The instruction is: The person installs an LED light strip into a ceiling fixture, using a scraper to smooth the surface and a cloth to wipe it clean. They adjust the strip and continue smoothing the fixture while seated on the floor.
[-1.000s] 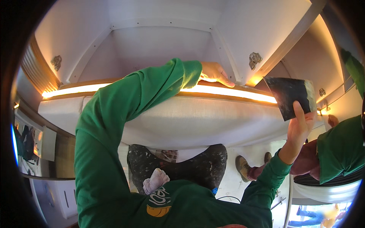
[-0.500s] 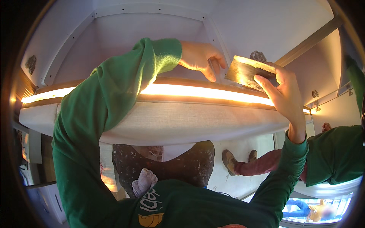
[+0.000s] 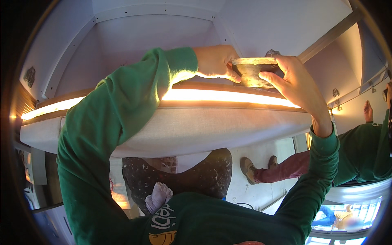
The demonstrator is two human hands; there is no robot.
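Note:
A small rectangular, wood-coloured block with a dark, mottled face is held up between my hands, just above a glowing light strip. My right hand grips its right end, with the thumb across the face. At the left end, my left hand pinches the block's edge, its thumb low and its other fingers partly hidden. Brown wooden trim runs along the strip, and warm light falls on the block's face and the left cuff.
Below the strip juts a pale fabric-covered panel. White walls and a wooden bar surround the recess. To the right stands another person in a green top, one hand raised. A crumpled glove or cloth hangs near my waist.
My left hand has moved right and closed on the block's left end. The block has shifted left and levelled out. The other person's hand has come up.

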